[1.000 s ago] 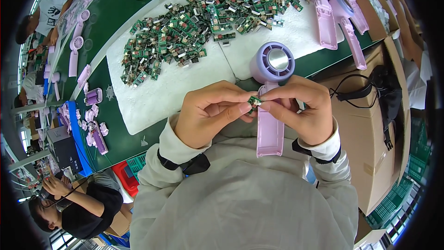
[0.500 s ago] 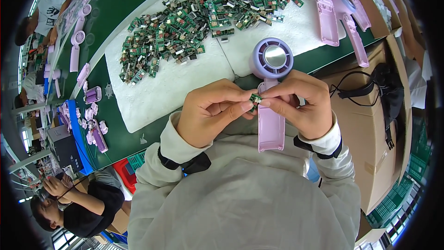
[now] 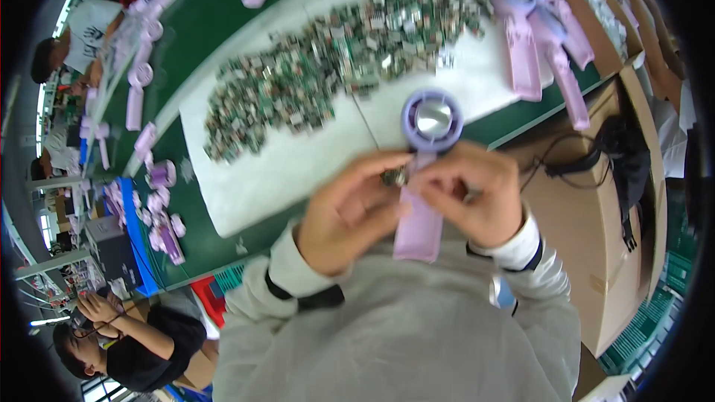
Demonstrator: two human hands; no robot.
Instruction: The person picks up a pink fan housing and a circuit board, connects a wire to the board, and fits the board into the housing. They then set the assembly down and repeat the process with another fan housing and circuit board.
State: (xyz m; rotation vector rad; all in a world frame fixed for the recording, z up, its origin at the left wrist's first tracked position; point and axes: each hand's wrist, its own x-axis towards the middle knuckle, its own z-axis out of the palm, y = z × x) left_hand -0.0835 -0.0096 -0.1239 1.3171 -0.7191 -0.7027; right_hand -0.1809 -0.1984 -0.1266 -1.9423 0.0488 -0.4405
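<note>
A small green circuit board (image 3: pixel 395 176) is at the fingertips of my hands, blurred by motion. My right hand (image 3: pixel 477 192) is closed, its thumb and index finger pinched at the board's edge. My left hand (image 3: pixel 346 212) curls round the left side of a handheld fan, its thumb against the edge of the handle; its other fingers are partly hidden. The fan has a round lilac head (image 3: pixel 432 120) with a silver centre, pointing away from me. Its pink handle (image 3: pixel 418 232) is an open, trough-like shell reaching toward my body.
A large heap of circuit boards (image 3: pixel 335 59) lies on a white foam sheet (image 3: pixel 246 197) across the green table (image 3: pixel 205 257). More fans (image 3: pixel 525 52) lie at the right end, by a cardboard box (image 3: pixel 573 231). Purple parts (image 3: pixel 164 216) lie left; a co-worker (image 3: pixel 149 339) sits at lower left.
The board was pinched between both hands' fingertips; now my left thumb and index finger have spread apart. The fan has shifted slightly down and left, and the whole view has moved a little.
</note>
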